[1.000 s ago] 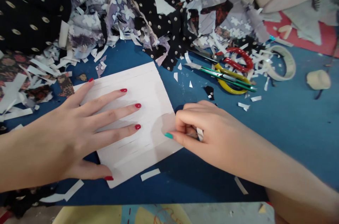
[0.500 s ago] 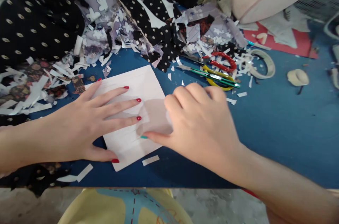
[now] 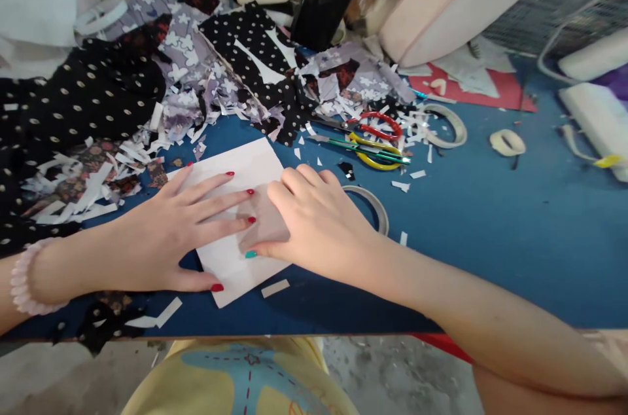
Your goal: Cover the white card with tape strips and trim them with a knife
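A white sheet of paper (image 3: 230,169) cut into strips lies on the blue table (image 3: 490,232). My left hand (image 3: 171,232) rests flat on it with the fingers spread, red nails showing. My right hand (image 3: 314,225) lies on the sheet's right edge with the fingers curled down and the thumb, with a teal nail, pressed along the paper. What its fingers hold, if anything, is hidden. A roll of tape (image 3: 373,203) sits on the table right behind my right hand.
Scissors with red handles (image 3: 375,126) and yellow handles (image 3: 375,154) lie behind the sheet, beside two more tape rolls (image 3: 449,124) (image 3: 507,142). Patterned fabric (image 3: 88,94) and paper scraps (image 3: 78,186) pile up at the left and back. The table's front edge is close.
The view has pulled back and tilted up, showing more of the table. My right hand has slid left onto the sheet's edge, uncovering a tape roll behind it. My left hand stays flat on the sheet.
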`<action>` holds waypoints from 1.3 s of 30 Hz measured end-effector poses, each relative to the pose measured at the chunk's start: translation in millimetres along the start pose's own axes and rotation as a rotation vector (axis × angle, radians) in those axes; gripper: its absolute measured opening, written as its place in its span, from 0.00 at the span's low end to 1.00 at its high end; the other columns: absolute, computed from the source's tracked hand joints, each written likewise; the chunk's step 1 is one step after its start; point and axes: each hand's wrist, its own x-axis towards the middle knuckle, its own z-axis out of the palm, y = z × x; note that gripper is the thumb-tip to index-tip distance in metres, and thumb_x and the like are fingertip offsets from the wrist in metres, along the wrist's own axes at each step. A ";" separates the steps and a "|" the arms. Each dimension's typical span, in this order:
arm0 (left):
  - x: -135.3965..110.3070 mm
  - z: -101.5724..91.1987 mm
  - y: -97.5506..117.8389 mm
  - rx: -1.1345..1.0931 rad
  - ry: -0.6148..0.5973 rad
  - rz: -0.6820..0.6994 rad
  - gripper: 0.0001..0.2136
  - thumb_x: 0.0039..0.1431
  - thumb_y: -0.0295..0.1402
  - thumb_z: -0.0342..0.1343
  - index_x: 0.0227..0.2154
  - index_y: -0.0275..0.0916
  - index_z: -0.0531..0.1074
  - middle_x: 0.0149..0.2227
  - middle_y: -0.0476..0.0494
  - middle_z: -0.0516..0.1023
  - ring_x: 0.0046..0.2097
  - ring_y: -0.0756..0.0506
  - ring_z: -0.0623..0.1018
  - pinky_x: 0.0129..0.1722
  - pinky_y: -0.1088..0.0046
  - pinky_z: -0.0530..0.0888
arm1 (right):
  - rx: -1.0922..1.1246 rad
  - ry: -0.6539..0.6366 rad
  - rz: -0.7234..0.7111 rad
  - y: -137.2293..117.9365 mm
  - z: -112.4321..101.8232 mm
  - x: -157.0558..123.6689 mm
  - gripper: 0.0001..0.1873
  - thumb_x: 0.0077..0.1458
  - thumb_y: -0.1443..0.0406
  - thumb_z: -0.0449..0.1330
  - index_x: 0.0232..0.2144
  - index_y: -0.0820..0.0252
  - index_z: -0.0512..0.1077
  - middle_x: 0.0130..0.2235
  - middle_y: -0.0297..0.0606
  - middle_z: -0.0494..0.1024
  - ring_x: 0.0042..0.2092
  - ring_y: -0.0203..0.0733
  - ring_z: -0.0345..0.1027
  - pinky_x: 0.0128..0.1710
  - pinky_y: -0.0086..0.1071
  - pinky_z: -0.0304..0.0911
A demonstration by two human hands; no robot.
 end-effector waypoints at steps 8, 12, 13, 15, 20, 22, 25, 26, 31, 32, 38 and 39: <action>-0.7 -7.1 -1.4 0.088 -0.034 0.037 0.36 0.65 0.52 0.62 0.73 0.50 0.61 0.77 0.41 0.59 0.77 0.30 0.58 0.77 0.42 0.42 | 0.030 -0.119 0.096 21.0 -13.6 -5.2 0.21 0.59 0.50 0.73 0.34 0.59 0.72 0.38 0.42 0.76 0.45 0.53 0.67 0.40 0.37 0.51; 0.2 -11.7 0.3 0.077 -0.063 0.008 0.36 0.65 0.58 0.61 0.72 0.51 0.64 0.76 0.40 0.61 0.76 0.28 0.61 0.76 0.40 0.46 | 0.151 -0.234 0.143 43.7 -22.5 -6.1 0.20 0.59 0.58 0.73 0.28 0.57 0.65 0.36 0.36 0.74 0.42 0.48 0.66 0.41 0.36 0.51; 0.3 -12.7 0.7 0.076 -0.069 0.001 0.36 0.65 0.59 0.61 0.71 0.51 0.64 0.75 0.41 0.62 0.76 0.28 0.61 0.76 0.40 0.46 | 0.188 -0.252 0.136 49.0 -23.8 -6.2 0.20 0.60 0.60 0.73 0.28 0.57 0.65 0.37 0.36 0.74 0.43 0.47 0.66 0.42 0.36 0.52; 0.3 -14.3 0.8 0.081 -0.074 0.000 0.36 0.66 0.60 0.59 0.71 0.51 0.64 0.75 0.41 0.62 0.76 0.29 0.61 0.76 0.40 0.46 | 0.259 -0.262 0.110 57.3 -24.5 -6.7 0.19 0.61 0.62 0.72 0.29 0.57 0.65 0.38 0.36 0.74 0.44 0.48 0.66 0.43 0.37 0.53; -0.4 -17.0 -1.1 0.112 -0.077 0.034 0.36 0.68 0.60 0.57 0.72 0.50 0.63 0.76 0.41 0.60 0.76 0.28 0.60 0.77 0.43 0.46 | 0.319 -0.220 0.060 64.6 -20.9 -7.7 0.16 0.63 0.64 0.69 0.28 0.57 0.67 0.38 0.37 0.75 0.46 0.49 0.66 0.45 0.40 0.53; -0.6 -18.2 -2.3 0.153 -0.083 0.062 0.35 0.69 0.57 0.58 0.73 0.48 0.61 0.76 0.39 0.59 0.76 0.28 0.60 0.76 0.43 0.47 | 0.338 -0.224 0.038 66.8 -20.7 -6.7 0.15 0.63 0.65 0.68 0.28 0.57 0.67 0.37 0.37 0.74 0.47 0.50 0.66 0.46 0.41 0.53; -1.3 -19.9 -4.4 0.241 -0.110 0.119 0.36 0.70 0.48 0.60 0.75 0.45 0.57 0.77 0.37 0.56 0.76 0.27 0.59 0.76 0.43 0.48 | 0.375 -0.255 0.012 73.3 -21.9 -3.8 0.13 0.61 0.65 0.69 0.27 0.57 0.69 0.36 0.37 0.73 0.46 0.50 0.66 0.46 0.41 0.53; -1.7 -20.2 -5.2 0.262 -0.115 0.132 0.37 0.69 0.47 0.61 0.75 0.44 0.56 0.78 0.36 0.54 0.76 0.27 0.58 0.76 0.43 0.48 | 0.389 -0.264 0.004 75.8 -22.4 -2.7 0.13 0.60 0.65 0.69 0.27 0.57 0.70 0.36 0.37 0.73 0.45 0.50 0.66 0.46 0.41 0.53; -4.5 -19.2 -10.3 0.285 -0.127 0.150 0.41 0.68 0.50 0.62 0.77 0.45 0.51 0.79 0.36 0.52 0.77 0.27 0.55 0.76 0.44 0.47 | 0.469 -0.258 -0.054 81.5 -21.6 0.5 0.09 0.58 0.67 0.69 0.27 0.57 0.73 0.36 0.38 0.74 0.45 0.50 0.67 0.48 0.42 0.56; -4.9 -18.7 -11.2 0.284 -0.123 0.158 0.42 0.68 0.53 0.61 0.77 0.45 0.51 0.78 0.35 0.52 0.77 0.27 0.55 0.76 0.43 0.47 | 0.491 -0.253 -0.072 80.6 -20.7 0.5 0.08 0.58 0.68 0.67 0.28 0.57 0.74 0.36 0.38 0.75 0.45 0.49 0.68 0.49 0.42 0.57; -4.9 -18.4 -10.4 0.297 -0.110 0.173 0.44 0.66 0.60 0.60 0.76 0.44 0.54 0.77 0.33 0.55 0.76 0.25 0.57 0.75 0.42 0.43 | 0.620 -0.193 -0.073 69.8 -10.5 -1.8 0.10 0.61 0.69 0.61 0.26 0.57 0.72 0.35 0.38 0.77 0.42 0.46 0.70 0.42 0.37 0.62; -4.6 -18.9 -9.6 0.295 -0.111 0.165 0.44 0.65 0.59 0.61 0.76 0.44 0.54 0.77 0.33 0.56 0.76 0.25 0.57 0.75 0.42 0.43 | 0.635 -0.170 -0.056 68.2 -8.3 -2.5 0.12 0.61 0.69 0.61 0.25 0.57 0.71 0.34 0.39 0.76 0.41 0.46 0.70 0.41 0.37 0.61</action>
